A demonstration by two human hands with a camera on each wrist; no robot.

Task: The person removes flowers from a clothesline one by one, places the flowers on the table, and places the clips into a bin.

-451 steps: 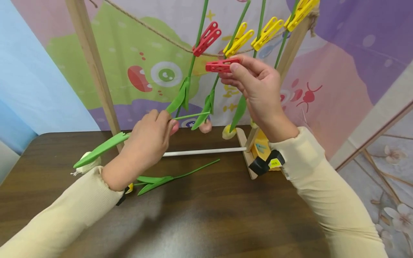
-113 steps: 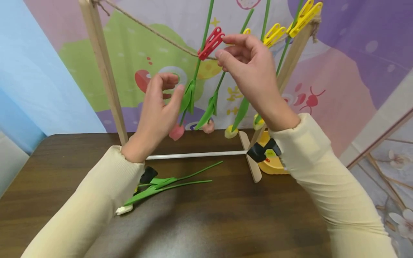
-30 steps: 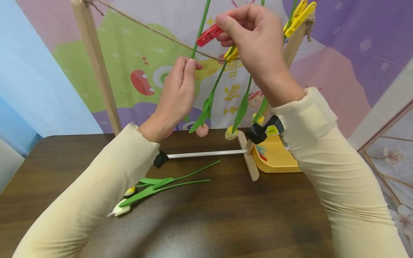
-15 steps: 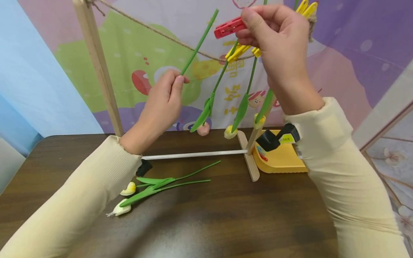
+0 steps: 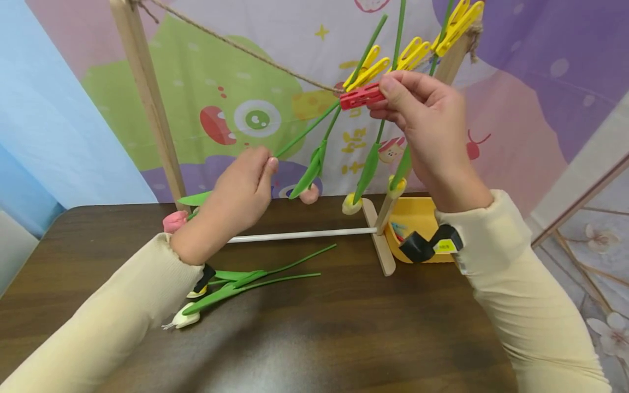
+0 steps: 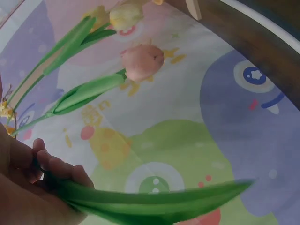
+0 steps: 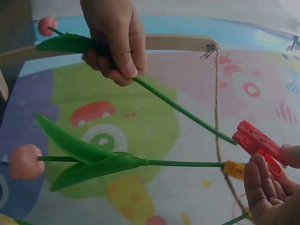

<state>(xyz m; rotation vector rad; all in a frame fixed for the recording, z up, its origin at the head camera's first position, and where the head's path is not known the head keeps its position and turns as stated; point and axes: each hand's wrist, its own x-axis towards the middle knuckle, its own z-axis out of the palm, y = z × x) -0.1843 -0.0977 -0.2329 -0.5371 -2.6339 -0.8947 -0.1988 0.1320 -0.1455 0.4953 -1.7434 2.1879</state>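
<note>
My left hand (image 5: 233, 199) grips the green stem (image 5: 307, 130) of a pink tulip (image 5: 174, 221), whose bloom points left and down. In the right wrist view the stem's tip lies close to the red clothespin (image 7: 257, 143); whether they touch I cannot tell. My right hand (image 5: 429, 128) pinches that red clothespin (image 5: 361, 96) between thumb and fingers, in front of the rope (image 5: 255, 54). Yellow clothespins (image 5: 369, 68) hold several tulips upside down on the rope, a pale pink one (image 5: 309, 194) nearest. A long leaf (image 6: 154, 201) of the gripped tulip shows in the left wrist view.
Two tulips, one with a white bloom (image 5: 187, 316), lie on the brown table (image 5: 314, 338). Wooden posts (image 5: 149, 103) carry the rope, with a white rod (image 5: 304, 235) low between them. A yellow tray (image 5: 417, 218) with small clothespins stands at the right, and a patterned cloth hangs behind.
The red clothespin has come off the rope and stem and moved right, then down, in my right hand. My left hand has lowered the pink tulip and tilted it off the rope.
</note>
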